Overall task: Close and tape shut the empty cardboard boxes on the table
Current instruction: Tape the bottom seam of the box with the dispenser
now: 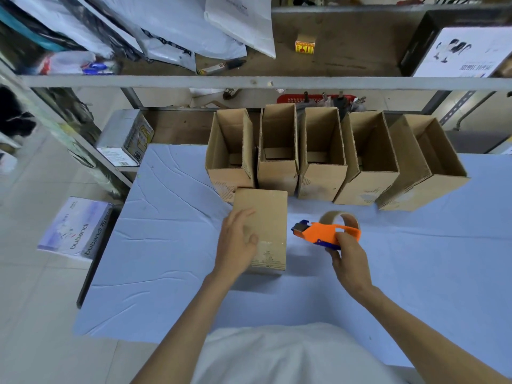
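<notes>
- Head view only; all positions given relative to the closed box (pixel 266 217).
- Closed box: flaps down, lying on the blue-covered table (pixel 166 245), long axis running away from the person.
- Left hand (pixel 238 239): flat on top of the closed box, on its left half. Fingers fairly straight and spread, pressing down, not clamped round anything.
- Right hand (pixel 350 259): right of the closed box, clear of it. Fingers wrapped tight on the handle of the orange tape dispenser (pixel 324 232).
- Dispenser: blue cutter end aimed at the closed box, near its right edge but not touching. Seemingly held just off the table, going by the shadow below. Tape roll (pixel 339 217) at the back end.
- Row of open boxes (pixel 322 184): five, directly behind the closed box, flaps up and insides bare. Leftmost ones just beside its far end; contact not discernible.
- Tape on the closed box's seam: cannot tell from this angle.
- Step, as a judgement: lid pinned shut, tape run about to start.
- Next move calls for: dispenser nose onto one end of the seam, firm press, straight pull along the length, left hand clear of the path while holding the flaps down, cut at the far edge.
- After that, probably the five open boxes behind.
</notes>
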A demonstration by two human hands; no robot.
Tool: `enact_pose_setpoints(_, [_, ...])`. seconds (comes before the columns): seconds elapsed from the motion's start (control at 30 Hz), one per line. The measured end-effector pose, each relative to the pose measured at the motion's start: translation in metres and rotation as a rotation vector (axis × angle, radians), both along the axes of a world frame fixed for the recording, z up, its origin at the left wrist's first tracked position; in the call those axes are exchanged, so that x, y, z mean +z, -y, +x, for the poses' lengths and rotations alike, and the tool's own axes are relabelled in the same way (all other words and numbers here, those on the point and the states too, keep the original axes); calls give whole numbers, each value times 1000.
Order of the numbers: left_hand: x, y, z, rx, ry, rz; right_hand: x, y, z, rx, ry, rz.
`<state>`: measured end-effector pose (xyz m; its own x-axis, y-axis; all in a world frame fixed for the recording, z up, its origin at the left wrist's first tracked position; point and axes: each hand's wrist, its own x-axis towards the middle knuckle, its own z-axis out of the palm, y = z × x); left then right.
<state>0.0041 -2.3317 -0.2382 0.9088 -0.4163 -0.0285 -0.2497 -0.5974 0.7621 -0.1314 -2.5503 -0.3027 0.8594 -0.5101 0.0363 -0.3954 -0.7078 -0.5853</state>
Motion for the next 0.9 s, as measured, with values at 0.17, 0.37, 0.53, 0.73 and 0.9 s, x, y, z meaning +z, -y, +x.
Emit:
enact_pose_setpoints(0.17, [20,19,-9,-325,108,-58,26,-7,6,147,222,-88])
enact_pose_setpoints(0.37, [25,21,-16,-454,155,-47,30,-7,8,189,246,-51])
enact_pose_setpoints(0.53, [35,18,-11,-456,88,-62,35,-8,6,277,258,39])
enact_pose_setpoints(0.73, [42,16,-8,-363,-78,-173,33,-10,7,226,239,138])
enact_pose_setpoints(0.9, [48,18,-5,-322,-161,-274,46,-13,12,220,281,188])
